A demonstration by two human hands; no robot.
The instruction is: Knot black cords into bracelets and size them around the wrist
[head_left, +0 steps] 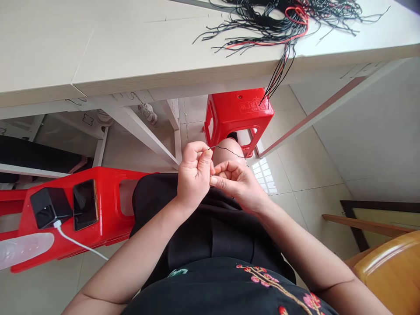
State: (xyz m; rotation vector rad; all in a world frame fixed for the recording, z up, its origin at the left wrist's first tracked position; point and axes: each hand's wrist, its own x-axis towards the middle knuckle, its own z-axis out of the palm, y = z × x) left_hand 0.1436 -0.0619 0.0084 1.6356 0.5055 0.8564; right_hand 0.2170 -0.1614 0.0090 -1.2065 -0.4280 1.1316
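Note:
Above my lap, my left hand (196,173) is closed with thumb and forefinger pinching a thin black cord (226,149). The cord curves out from that pinch to the right, over my bare knee. Just right of it, my right hand (234,181) is also closed, its thumb and forefinger pinched together close against the left hand's lower fingers. What lies between the right fingertips is too small to name. A large bundle of black cords (272,26) with a few red strands lies on the table (131,48), some ends hanging over its front edge.
A red stool (239,105) stands under the table. On the left, another red stool (108,192) holds a black device (50,208) with a white cable and a phone (85,204). A wooden chair (393,267) is at the lower right. Another person's leg (36,153) shows far left.

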